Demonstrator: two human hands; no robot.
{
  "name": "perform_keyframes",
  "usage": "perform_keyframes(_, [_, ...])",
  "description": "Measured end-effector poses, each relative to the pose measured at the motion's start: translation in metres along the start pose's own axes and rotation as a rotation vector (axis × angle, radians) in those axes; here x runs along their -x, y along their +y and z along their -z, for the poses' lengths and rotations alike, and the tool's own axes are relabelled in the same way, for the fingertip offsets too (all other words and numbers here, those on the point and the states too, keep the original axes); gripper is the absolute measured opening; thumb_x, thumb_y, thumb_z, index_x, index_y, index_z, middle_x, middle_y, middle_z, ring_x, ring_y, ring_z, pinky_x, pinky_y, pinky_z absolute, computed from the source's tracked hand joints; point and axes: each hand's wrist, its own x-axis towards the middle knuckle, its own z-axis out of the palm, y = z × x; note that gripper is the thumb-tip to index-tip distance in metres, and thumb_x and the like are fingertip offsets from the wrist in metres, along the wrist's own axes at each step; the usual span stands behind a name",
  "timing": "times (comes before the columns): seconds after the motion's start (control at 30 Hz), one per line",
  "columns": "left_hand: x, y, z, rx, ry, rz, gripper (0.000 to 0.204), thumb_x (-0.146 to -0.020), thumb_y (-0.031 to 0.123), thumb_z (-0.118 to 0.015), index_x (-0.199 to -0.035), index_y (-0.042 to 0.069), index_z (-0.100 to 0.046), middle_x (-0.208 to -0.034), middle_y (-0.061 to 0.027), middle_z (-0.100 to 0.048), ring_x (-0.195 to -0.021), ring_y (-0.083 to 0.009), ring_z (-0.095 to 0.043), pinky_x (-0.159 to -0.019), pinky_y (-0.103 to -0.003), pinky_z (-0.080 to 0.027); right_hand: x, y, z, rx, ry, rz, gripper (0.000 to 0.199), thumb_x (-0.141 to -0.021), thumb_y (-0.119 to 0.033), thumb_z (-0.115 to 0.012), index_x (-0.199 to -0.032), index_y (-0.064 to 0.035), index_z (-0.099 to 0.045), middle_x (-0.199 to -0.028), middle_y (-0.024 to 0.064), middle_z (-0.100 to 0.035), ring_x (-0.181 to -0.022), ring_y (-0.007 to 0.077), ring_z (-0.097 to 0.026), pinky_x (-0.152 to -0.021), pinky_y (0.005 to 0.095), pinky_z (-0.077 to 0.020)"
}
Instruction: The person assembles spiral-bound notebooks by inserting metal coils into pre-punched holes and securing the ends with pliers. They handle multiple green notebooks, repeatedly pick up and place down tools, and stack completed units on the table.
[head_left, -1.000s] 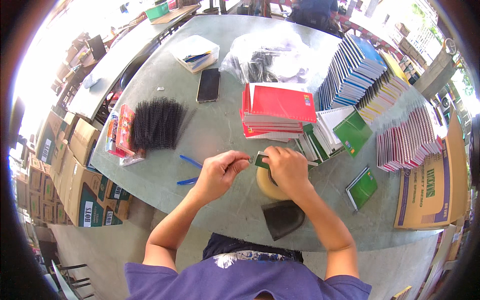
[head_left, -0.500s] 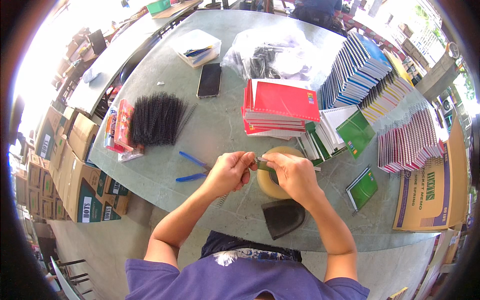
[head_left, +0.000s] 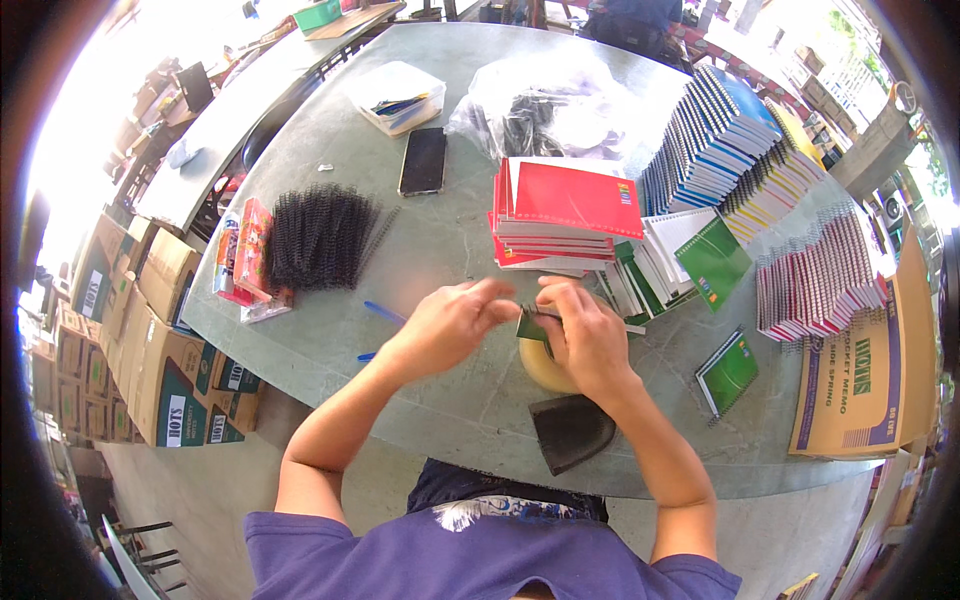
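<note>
My right hand pinches a small green-covered notebook, seen nearly edge-on, with a dark strip near its top. Just left of it, my left hand hovers with thumb and forefinger apart, and no object shows between them. Under my right hand lies a roll of tape, mostly covered. A black curved pad rests nearer to me. Blue-handled pliers lie beside my left wrist, partly hidden by it. A single green spiral notebook sits to the right.
Beyond my hands stand stacks of red notebooks, green notebooks and blue notebooks. Black spiral coils lie left, near a phone, a plastic tub and a clear bag. A carton stands right.
My left hand has moved up and away from my right hand, its fingers parting. My right hand still holds the green notebook, now turned slightly, and covers more of the tape roll.
</note>
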Motion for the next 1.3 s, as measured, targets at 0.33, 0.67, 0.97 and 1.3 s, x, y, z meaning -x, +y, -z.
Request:
perform_keyframes(0.33, [0.074, 0.028, -0.107, -0.279, -0.089, -0.415, 0.029, -0.073, 0.027, -0.072, -0.093, 0.011, -0.059, -0.086, -0.0075, -0.054, -0.086, -0.0263, -0.051, -0.076, -0.036, -0.045, -0.002, -0.004, 0.009, -0.058, -0.108, -0.131, 0.023, -0.079, -0.015, -0.067, -0.097, -0.0080, -0.056, -0.085, 0.0098, -0.065, -0.081, 0.0304, -0.063, -0.066, 0.0381, -0.0505])
perform_keyframes(0.67, [0.080, 0.041, -0.158, -0.254, -0.126, -0.296, 0.060, -0.074, 0.024, -0.071, -0.128, 0.007, -0.049, -0.119, -0.0173, -0.048, -0.107, -0.0336, -0.048, -0.091, -0.041, -0.044, 0.075, 0.079, 0.014, -0.896, 0.079, -0.456, 0.021, -0.082, -0.011, -0.069, -0.098, 0.0003, -0.065, -0.095, 0.0073, -0.067, -0.092, 0.0144, -0.061, -0.086, 0.0303, -0.0468])
perform_keyframes(0.97, [0.042, 0.012, -0.120, 0.187, -0.397, -0.084, 0.077, -0.072, 0.008, -0.071, -0.140, 0.013, -0.035, -0.125, -0.0210, -0.046, -0.116, -0.0394, -0.044, -0.097, -0.044, -0.040, 0.044, 0.081, -0.006, -1.044, 0.162, -0.342, 0.021, -0.085, -0.004, -0.065, -0.105, 0.0003, -0.062, -0.108, 0.0112, -0.065, -0.095, 0.0148, -0.060, -0.088, 0.0285, -0.0457])
perform_keyframes(1.3, [0.010, 0.016, -0.009, -0.364, 0.289, -0.215, 0.042, -0.070, -0.004, -0.062, -0.110, 0.007, -0.060, -0.080, -0.0114, -0.054, -0.081, -0.0283, -0.056, -0.068, -0.036, -0.049, 0.035, 0.065, 0.006, -1.020, 0.153, -0.403, 0.027, -0.085, -0.015, -0.068, -0.107, -0.0009, -0.062, -0.099, 0.0120, -0.068, -0.092, 0.0131, -0.061, -0.083, 0.0252, -0.0478])
